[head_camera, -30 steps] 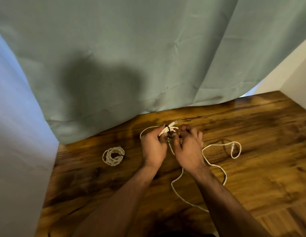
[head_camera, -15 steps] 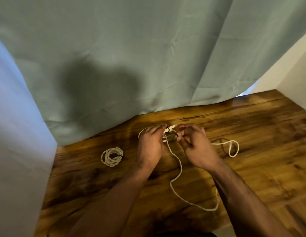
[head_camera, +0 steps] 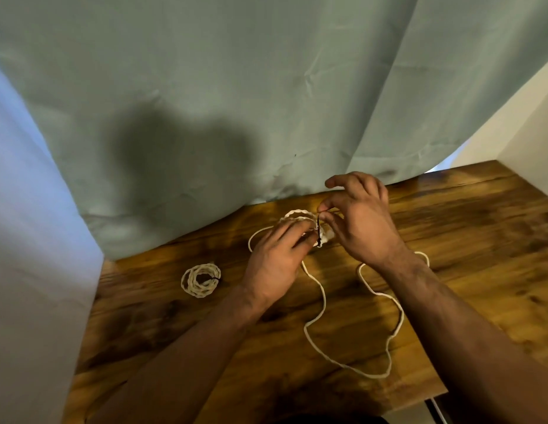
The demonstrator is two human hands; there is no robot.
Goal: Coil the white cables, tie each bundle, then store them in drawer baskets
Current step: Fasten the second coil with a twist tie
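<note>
White cable [head_camera: 321, 289] trails its loose length across the table [head_camera: 480, 240] from the grip toward the person, while the left hand [head_camera: 272, 264] clasps the small coil [head_camera: 297, 215] and the right hand [head_camera: 361, 221], just beside, pinches the black tie [head_camera: 319, 231] across it.

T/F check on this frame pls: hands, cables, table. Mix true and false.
1. A tied bundle lies on the table, left of the left hand. True.
2. The right hand pinches a black tie at the coil. True.
3. The left hand lies flat and idle. False: it holds the coil.
4. The cable in the hands is fully coiled. False: a long run trails loose over the table.
5. A basket stands on the table. False: none in view.
</note>
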